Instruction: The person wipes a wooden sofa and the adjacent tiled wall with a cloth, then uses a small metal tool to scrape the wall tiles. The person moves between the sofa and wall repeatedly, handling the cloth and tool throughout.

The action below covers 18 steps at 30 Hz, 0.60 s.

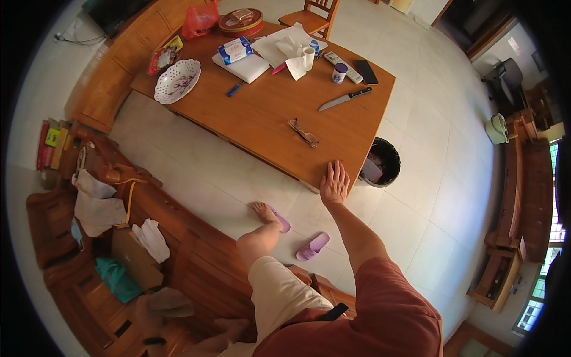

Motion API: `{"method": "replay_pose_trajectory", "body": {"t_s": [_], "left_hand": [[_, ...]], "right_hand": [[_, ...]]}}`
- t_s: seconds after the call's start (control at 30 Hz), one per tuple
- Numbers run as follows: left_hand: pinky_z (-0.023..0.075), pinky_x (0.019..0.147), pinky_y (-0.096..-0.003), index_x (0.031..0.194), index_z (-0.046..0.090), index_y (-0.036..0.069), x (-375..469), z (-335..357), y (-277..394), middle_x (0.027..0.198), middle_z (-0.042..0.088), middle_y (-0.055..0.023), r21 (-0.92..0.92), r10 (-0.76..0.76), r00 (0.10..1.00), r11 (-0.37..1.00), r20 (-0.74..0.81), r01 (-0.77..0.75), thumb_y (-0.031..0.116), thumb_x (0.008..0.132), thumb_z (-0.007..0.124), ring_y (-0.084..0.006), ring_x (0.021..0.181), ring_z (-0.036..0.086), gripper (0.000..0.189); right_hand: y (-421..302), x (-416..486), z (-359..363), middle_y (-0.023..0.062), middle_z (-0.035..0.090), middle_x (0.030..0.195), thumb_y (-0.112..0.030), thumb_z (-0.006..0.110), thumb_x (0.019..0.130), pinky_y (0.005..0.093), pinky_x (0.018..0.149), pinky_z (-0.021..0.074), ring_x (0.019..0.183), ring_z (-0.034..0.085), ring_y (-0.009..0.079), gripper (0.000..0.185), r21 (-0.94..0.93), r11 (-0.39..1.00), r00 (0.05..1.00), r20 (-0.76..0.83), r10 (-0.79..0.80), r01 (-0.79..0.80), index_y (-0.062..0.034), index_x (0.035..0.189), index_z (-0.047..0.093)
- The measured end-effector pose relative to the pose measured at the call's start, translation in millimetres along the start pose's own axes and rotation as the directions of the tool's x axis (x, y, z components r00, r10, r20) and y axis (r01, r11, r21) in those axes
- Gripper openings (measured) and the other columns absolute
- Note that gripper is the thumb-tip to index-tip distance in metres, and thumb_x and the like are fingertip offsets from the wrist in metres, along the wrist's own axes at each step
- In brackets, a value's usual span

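My right hand (334, 184) lies palm down on the near right corner of the wooden table (250, 109), fingers slightly apart, holding nothing. Down at the lower left, my left hand (149, 310), blurred, grips a grey-brown cloth item (170, 302) over the wooden bench; a dark band circles the wrist. Eyeglasses (304, 133) lie closest to my right hand. Beyond them are a kitchen knife (345, 99), a small jar with a purple lid (339, 73), a remote control (343, 67), a black phone (366, 72) and a blue utility knife (235, 89).
A lattice-edged bowl (177, 81), tissue pack (235, 51), paper roll (308, 58), round tin (241, 22) and red bag (200, 20) stand farther back. A waste bin (380, 163) is beside the table. One purple slipper (313, 246) lies on the floor. The bench (200, 263) holds cloths and cardboard.
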<state>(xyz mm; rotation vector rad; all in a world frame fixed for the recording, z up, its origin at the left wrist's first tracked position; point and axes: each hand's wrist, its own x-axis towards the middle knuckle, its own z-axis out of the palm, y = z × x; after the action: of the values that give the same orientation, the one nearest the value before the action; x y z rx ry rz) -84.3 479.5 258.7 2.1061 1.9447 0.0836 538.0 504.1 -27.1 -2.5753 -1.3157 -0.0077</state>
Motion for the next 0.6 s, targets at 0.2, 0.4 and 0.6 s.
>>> {"method": "replay_pose_trajectory", "body": {"t_s": [0.2, 0.4, 0.6], "left_hand": [[0.0473, 0.078, -0.0458, 0.099, 0.064, 0.006, -9.7, 55.6, -3.4, 0.095, 0.062, -0.0149, 0.038, 0.119, 0.989, 0.992, 0.083, -0.123, 0.008, 0.079, 0.063, -0.0372, 0.091, 0.058, 0.020], [0.0494, 0.083, -0.0457, 0.099, 0.067, 0.006, -51.2, 111.2, -4.2, 0.100, 0.065, -0.0143, -0.049, -0.089, 0.987, 0.994, 0.131, 0.096, 0.010, 0.079, 0.066, -0.0371, 0.097, 0.060, 0.021], [0.0517, 0.089, -0.0413, 0.109, 0.067, 0.004, -78.4, 177.4, 16.3, 0.110, 0.069, -0.0157, -0.309, -0.391, 0.897, 0.844, 0.205, 0.438, 0.006, 0.081, 0.063, -0.0330, 0.106, 0.065, 0.029]], "right_hand": [[-1.6, 0.1, -1.4, 0.0136, 0.032, 0.156, -0.027, 0.050, 0.096, 0.0462, 0.117, 0.0205, 0.145, 0.028, 0.0287, 0.053, 0.037, 0.999, 1.000, 0.008, 0.008, -0.008, -0.0098, 0.145, 0.041], [-0.5, 1.0, -0.1, 0.0149, 0.033, 0.156, -0.028, 0.050, 0.096, 0.0469, 0.117, 0.0194, 0.145, 0.027, 0.0296, 0.053, 0.030, 0.999, 0.997, 0.062, 0.044, -0.046, -0.0091, 0.145, 0.042], [0.5, 0.8, 0.1, 0.0142, 0.032, 0.157, -0.027, 0.050, 0.096, 0.0466, 0.117, 0.0197, 0.146, 0.026, 0.0290, 0.054, 0.033, 0.999, 1.000, 0.004, -0.004, 0.004, -0.0077, 0.145, 0.042]]}}
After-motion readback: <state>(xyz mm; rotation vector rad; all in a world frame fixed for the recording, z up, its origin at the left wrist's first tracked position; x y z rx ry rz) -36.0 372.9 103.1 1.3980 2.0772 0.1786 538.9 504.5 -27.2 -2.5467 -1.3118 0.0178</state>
